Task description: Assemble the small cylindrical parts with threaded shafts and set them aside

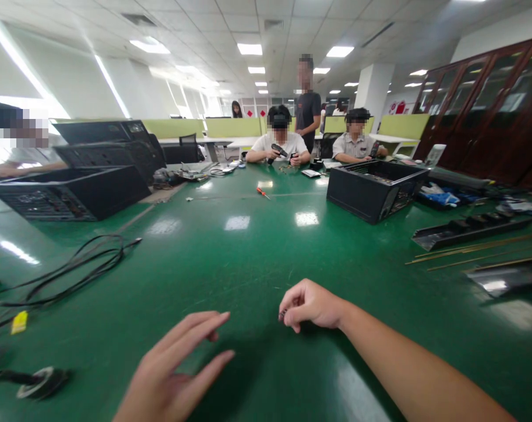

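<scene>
My left hand (178, 360) hovers over the green table (248, 264), fingers stretched out and thumb apart, holding nothing. To its right, my right hand (309, 305) is closed with its fingers curled inward. A small dark ridged piece (282, 315) pokes out between the thumb and fingers; most of it is hidden, so its kind cannot be made out. A gap separates the two hands.
Coiled black cable (85, 264) and a round black part (43, 381) lie at left. Black computer cases stand left (72, 193) and right (371, 190). An orange screwdriver (262, 192) lies farther off. Thin rods (468, 249) are at right. Co-workers sit across the table.
</scene>
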